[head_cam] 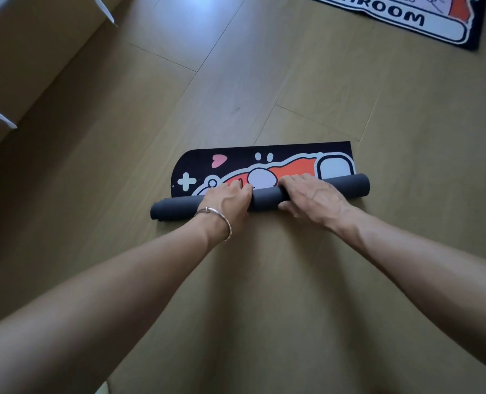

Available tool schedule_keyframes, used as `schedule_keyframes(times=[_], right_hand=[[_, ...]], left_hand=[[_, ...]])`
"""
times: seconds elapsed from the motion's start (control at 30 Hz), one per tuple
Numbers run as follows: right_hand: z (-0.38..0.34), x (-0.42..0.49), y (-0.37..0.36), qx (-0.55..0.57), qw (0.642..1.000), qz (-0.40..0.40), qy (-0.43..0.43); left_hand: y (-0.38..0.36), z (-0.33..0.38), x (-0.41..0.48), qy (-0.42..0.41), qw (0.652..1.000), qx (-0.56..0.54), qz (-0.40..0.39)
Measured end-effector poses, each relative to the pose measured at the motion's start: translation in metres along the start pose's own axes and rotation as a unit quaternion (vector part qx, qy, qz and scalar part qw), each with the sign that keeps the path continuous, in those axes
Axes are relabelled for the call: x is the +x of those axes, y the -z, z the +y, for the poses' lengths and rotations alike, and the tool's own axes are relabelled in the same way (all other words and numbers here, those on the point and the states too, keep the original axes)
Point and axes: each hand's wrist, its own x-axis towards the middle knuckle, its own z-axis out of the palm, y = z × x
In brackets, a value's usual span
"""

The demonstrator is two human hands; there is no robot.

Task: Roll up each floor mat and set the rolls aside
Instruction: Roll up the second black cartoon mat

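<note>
Both my hands curl over the grey roll [267, 196], left hand [227, 199] and right hand [311, 199] gripping it mid-floor, with a short strip of printed mat [236, 162] left flat. The ends look looser, I think; uneven pressure could cone the roll. Another mat [406, 15] waits far off.

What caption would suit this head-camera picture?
Left hand and right hand grip a part-rolled floor mat; a second mat lies flat beyond.
</note>
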Motion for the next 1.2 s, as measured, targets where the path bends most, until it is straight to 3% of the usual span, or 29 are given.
schedule_keyframes(times=[0.17, 0.37, 0.43, 0.5, 0.6, 0.73, 0.9, 1.07, 1.2], right_hand=[[-0.003, -0.006, 0.005, 0.064, 0.994, -0.092, 0.007], [-0.010, -0.026, -0.015, -0.068, 0.995, -0.019, 0.075], [-0.011, -0.024, -0.014, -0.024, 0.998, -0.016, 0.047], [-0.010, -0.018, -0.005, 0.060, 0.998, -0.036, 0.003], [-0.007, -0.010, 0.003, 0.056, 0.997, -0.048, -0.004], [-0.007, -0.009, -0.004, -0.027, 0.999, -0.007, 0.018], [-0.013, -0.010, -0.003, -0.061, 0.995, 0.063, 0.046], [-0.017, -0.003, -0.006, -0.045, 0.997, 0.051, 0.033], [-0.014, 0.005, -0.005, -0.050, 0.998, 0.025, 0.021]], left_hand=[[0.014, -0.008, -0.002, -0.029, 0.995, -0.024, -0.090], [0.009, -0.012, -0.011, -0.027, 0.977, -0.093, -0.190], [0.005, -0.011, -0.013, -0.029, 0.982, -0.073, -0.171], [0.000, -0.010, -0.017, -0.033, 0.993, -0.056, -0.102], [-0.005, -0.012, -0.023, -0.078, 0.997, 0.017, -0.004], [-0.014, -0.013, -0.023, -0.062, 0.996, 0.050, -0.038], [-0.006, -0.018, -0.002, -0.003, 0.996, -0.061, -0.067], [-0.007, -0.030, 0.009, 0.036, 0.989, -0.070, -0.124], [-0.007, -0.034, 0.011, 0.056, 0.989, -0.088, -0.107]])
